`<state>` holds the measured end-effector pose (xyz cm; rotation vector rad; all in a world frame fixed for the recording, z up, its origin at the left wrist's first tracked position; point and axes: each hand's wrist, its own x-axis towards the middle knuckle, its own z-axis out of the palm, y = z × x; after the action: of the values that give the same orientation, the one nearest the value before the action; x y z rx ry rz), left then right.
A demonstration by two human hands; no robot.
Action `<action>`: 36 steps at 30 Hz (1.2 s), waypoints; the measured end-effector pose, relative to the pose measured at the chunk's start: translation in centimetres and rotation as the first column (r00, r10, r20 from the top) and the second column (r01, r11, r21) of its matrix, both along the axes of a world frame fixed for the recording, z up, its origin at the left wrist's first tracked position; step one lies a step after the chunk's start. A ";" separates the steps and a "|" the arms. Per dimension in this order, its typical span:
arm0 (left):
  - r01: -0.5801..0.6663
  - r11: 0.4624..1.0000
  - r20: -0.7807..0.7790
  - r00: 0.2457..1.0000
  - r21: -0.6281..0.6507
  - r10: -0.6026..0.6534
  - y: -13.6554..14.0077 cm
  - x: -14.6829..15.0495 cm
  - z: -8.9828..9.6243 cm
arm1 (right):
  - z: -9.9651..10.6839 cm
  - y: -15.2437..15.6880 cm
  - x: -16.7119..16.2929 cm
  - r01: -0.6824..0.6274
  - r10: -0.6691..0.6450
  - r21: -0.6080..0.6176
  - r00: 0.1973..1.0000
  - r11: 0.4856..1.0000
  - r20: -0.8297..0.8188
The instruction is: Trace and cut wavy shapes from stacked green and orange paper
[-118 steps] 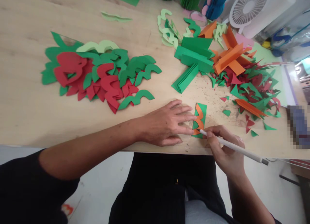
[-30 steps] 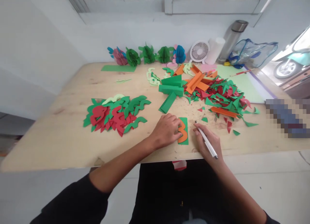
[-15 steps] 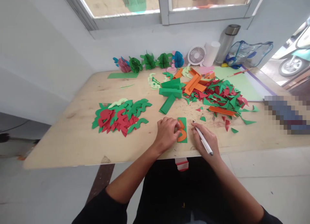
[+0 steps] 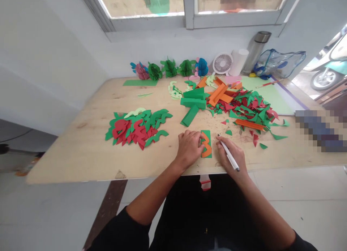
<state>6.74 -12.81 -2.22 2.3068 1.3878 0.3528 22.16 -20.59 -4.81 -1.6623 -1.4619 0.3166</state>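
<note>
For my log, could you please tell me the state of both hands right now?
Left hand: fingers curled on the orange cutout; grip unclear.
Right hand: closed, holding a white pen.

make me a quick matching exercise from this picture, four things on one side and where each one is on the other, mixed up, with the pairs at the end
Things
1. orange wavy cutout
2. white pen
3. white fan
4. blue paper figure

Places
A. right end of the row of paper figures
B. over a small green paper, at the left hand
C. next to a white cylinder
D. held in the right hand

Pairs: 1-B, 2-D, 3-C, 4-A
</note>
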 end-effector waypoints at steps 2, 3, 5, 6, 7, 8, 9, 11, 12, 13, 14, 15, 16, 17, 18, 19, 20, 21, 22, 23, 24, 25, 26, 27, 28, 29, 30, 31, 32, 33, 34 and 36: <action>0.005 1.000 -0.027 1.000 -0.004 -0.006 0.2 0.1 0.2 | 0.1 0.0 0.0 0.004 -0.004 0.000 1.000 1.000 -0.005; 0.009 1.000 -0.032 0.999 -0.007 -0.009 0.2 0.2 0.4 | 0.2 0.0 -0.1 0.006 -0.006 -0.003 1.000 1.000 -0.002; 0.010 1.000 -0.042 0.999 -0.010 -0.011 0.3 0.2 0.6 | 0.2 0.0 -0.1 0.011 -0.011 -0.009 1.000 1.000 0.006; 0.008 1.000 -0.044 0.999 -0.012 -0.009 0.3 0.3 0.6 | 0.2 0.0 -0.1 0.012 -0.012 -0.009 1.000 1.000 0.007; 0.006 1.000 -0.044 0.999 -0.013 -0.006 0.3 0.3 0.7 | 0.2 0.0 -0.1 0.012 -0.012 -0.007 1.000 1.000 0.007; 0.003 1.000 -0.043 0.999 -0.014 -0.003 0.2 0.3 0.7 | 0.2 0.0 -0.1 0.011 -0.011 -0.005 1.000 1.000 0.006; 0.000 1.000 -0.042 0.999 -0.014 0.000 0.2 0.4 0.7 | 0.2 0.0 0.0 0.009 -0.009 -0.006 1.000 1.000 0.007; -0.011 1.000 -0.038 0.999 -0.014 0.010 0.1 0.4 0.5 | 0.2 0.0 0.0 0.007 -0.007 -0.012 1.000 1.000 0.016; -0.018 1.000 -0.035 0.999 -0.012 0.017 0.0 0.4 0.5 | 0.2 0.0 0.0 0.007 -0.007 -0.014 1.000 1.000 0.022; -0.025 1.000 -0.032 0.999 -0.010 0.025 0.0 0.4 0.4 | 0.2 0.0 0.1 0.008 -0.008 -0.015 1.000 1.000 0.026; -0.032 0.999 -0.029 0.999 -0.007 0.032 -0.1 0.4 0.3 | 0.2 0.0 0.1 0.009 -0.009 -0.014 1.000 1.000 0.027; -0.036 0.999 -0.027 0.999 -0.005 0.036 -0.1 0.4 0.3 | 0.2 0.0 0.1 0.010 -0.010 -0.012 1.000 1.000 0.027; -0.037 0.999 -0.025 0.999 -0.004 0.037 -0.1 0.4 0.3 | 0.2 0.0 0.1 0.010 -0.010 -0.012 1.000 1.000 0.028; -0.036 0.999 -0.024 0.999 -0.003 0.036 -0.1 0.4 0.3 | 0.2 0.1 0.1 0.012 -0.011 -0.014 0.999 1.000 0.031; -0.033 0.999 -0.024 0.999 -0.002 0.033 -0.1 0.4 0.3 | 0.2 0.1 0.1 0.014 -0.013 -0.018 0.999 1.000 0.037; -0.029 1.000 -0.025 0.999 -0.002 0.029 -0.1 0.4 0.4 | 0.2 0.1 0.0 0.016 -0.015 -0.021 0.999 1.000 0.043; -0.024 1.000 -0.026 0.999 -0.001 0.024 -0.1 0.5 0.4 | 0.2 0.1 0.0 0.016 -0.015 -0.024 0.999 1.000 0.049; -0.021 1.000 -0.026 0.999 -0.002 0.021 -0.1 0.5 0.4 | 0.2 0.1 0.0 0.017 -0.016 -0.025 0.998 1.000 0.055; -0.019 1.000 -0.026 0.999 -0.003 0.019 -0.1 0.5 0.5 | 0.1 0.1 0.0 0.018 -0.017 -0.024 0.998 1.000 0.061; -0.018 1.000 -0.025 1.000 -0.005 0.018 -0.2 0.5 0.5 | 0.1 0.1 0.0 0.018 -0.016 -0.020 0.998 1.000 0.065; -0.020 1.000 -0.023 1.000 -0.007 0.020 -0.2 0.5 0.5 | 0.0 0.1 0.1 0.017 -0.016 -0.014 0.998 1.000 0.069; -0.025 1.000 -0.021 0.999 -0.010 0.025 -0.2 0.6 0.5 | 0.0 0.1 0.1 0.017 -0.017 -0.007 0.997 1.000 0.071; -0.032 0.999 -0.017 0.999 -0.012 0.031 -0.3 0.6 0.5 | -0.1 0.1 0.1 0.016 -0.016 -0.002 0.997 1.000 0.071; -0.040 0.999 -0.013 0.999 -0.013 0.039 -0.3 0.6 0.4 | -0.1 0.1 0.2 0.012 -0.012 -0.001 0.998 1.000 0.067; -0.047 0.999 -0.008 0.999 -0.014 0.047 -0.3 0.6 0.4 | -0.2 0.1 0.2 0.007 -0.007 -0.004 0.998 1.000 0.061; -0.054 0.998 -0.001 0.999 -0.014 0.054 -0.4 0.6 0.3 | -0.2 0.1 0.2 0.003 -0.003 -0.009 0.999 1.000 0.054; -0.060 0.998 0.007 0.998 -0.013 0.060 -0.5 0.6 0.3 | -0.2 0.1 0.2 -0.001 0.001 -0.015 0.999 1.000 0.046; -0.063 0.998 0.016 0.998 -0.012 0.064 -0.5 0.6 0.2 | -0.1 0.0 0.2 -0.005 0.005 -0.021 0.999 1.000 0.035; -0.066 0.998 0.026 0.997 -0.011 0.066 -0.6 0.5 0.1 | 0.0 0.0 0.2 -0.007 0.008 -0.027 1.000 1.000 0.022; -0.068 0.998 0.036 0.997 -0.011 0.068 -0.7 0.5 0.0 | 0.1 0.0 0.2 -0.009 0.009 -0.033 1.000 0.999 0.007; -0.070 0.997 0.044 0.997 -0.011 0.071 -0.8 0.4 0.0 | 0.3 0.1 0.2 -0.006 0.006 -0.038 1.000 0.999 -0.013; -0.073 0.997 0.074 0.995 -0.016 0.074 -1.0 0.2 0.1 | 0.7 0.1 0.1 -0.005 0.001 -0.052 0.998 0.999 -0.070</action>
<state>6.97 -13.78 -2.08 2.2130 1.4359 0.4467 22.26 -20.45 -4.13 -1.6738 -1.4150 0.4134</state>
